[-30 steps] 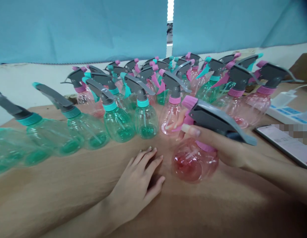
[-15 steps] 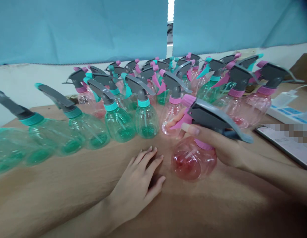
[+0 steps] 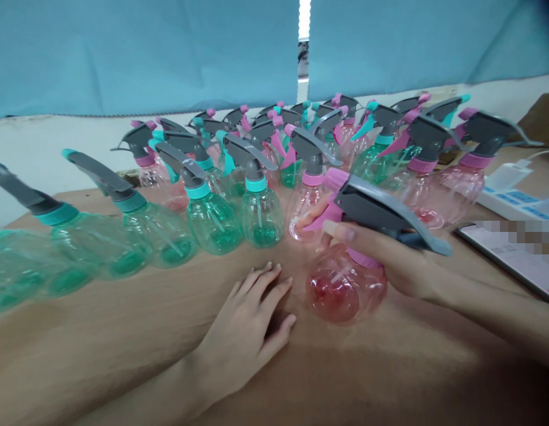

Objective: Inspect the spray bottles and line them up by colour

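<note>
My right hand (image 3: 381, 254) is closed around the neck of a pink spray bottle (image 3: 345, 290), with fingers at its pink trigger. This bottle has a clear pink body, a pink collar and a grey spray head, and its nozzle faces away to the left. My left hand (image 3: 250, 322) rests palm down on the wooden table (image 3: 136, 349), fingers spread, holding nothing. Just beyond it stand a green spray bottle (image 3: 262, 216) and a second green spray bottle (image 3: 215, 225), both with turquoise collars. Behind the held bottle is another pink spray bottle (image 3: 307, 201), partly hidden by my fingers.
Several more green and pink spray bottles crowd the back of the table, and a row of green spray bottles (image 3: 159, 236) runs along the left. At right lie a phone (image 3: 505, 254) and a white power strip (image 3: 516, 201) with a plugged-in charger. A blue curtain (image 3: 168, 53) hangs behind.
</note>
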### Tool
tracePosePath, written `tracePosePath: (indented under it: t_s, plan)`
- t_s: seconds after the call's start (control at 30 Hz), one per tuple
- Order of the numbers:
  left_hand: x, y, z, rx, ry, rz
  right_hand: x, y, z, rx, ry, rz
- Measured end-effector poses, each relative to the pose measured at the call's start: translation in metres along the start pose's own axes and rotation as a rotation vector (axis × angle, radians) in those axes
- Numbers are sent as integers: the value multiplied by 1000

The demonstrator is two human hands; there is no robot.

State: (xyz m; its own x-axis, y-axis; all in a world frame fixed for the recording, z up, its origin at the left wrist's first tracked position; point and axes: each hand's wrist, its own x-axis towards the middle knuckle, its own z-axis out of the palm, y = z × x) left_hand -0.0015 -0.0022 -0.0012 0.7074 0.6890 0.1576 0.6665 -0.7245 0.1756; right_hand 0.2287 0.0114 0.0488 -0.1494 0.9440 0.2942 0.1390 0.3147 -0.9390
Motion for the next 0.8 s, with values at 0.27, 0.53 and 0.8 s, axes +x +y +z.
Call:
tracePosePath:
  t_s: [0.27,0.53,0.8]
  plan:
    - [1,0,0,2,4,7,-5,8,-7,-70,21,48]
    - [0,0,1,-5,10,-1,-6,12,-6,46,10,99]
    - [0,0,2,0,11,4,-6,13,-7,129,-16,116]
